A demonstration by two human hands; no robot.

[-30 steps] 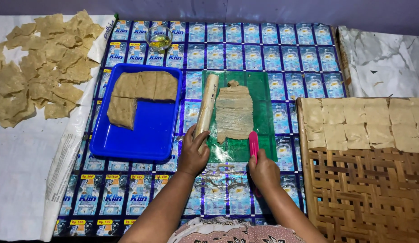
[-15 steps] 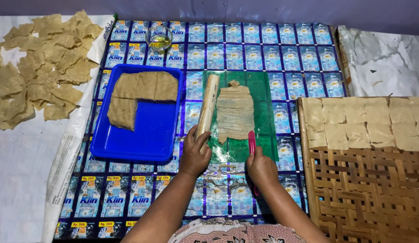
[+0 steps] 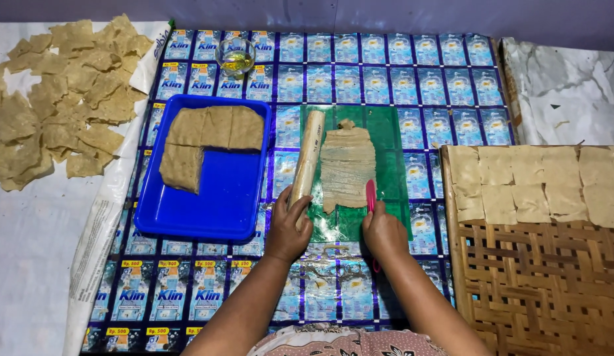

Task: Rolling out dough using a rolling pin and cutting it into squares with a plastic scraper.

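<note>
Dim, sharp view, glare centrally

I see a floor covered by a mat of blue sachet wrappers (image 3: 399,86), white sheets (image 3: 30,264) at both sides, a woven bamboo tray (image 3: 544,283) lower right, dim light overhead.

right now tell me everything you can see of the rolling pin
The rolling pin is a plain pale cylinder, wood by the look of it. It lies slightly tilted along the left edge of the green sheet, beside the flattened dough and right of the blue tray. The left hand grips its near end.
</note>
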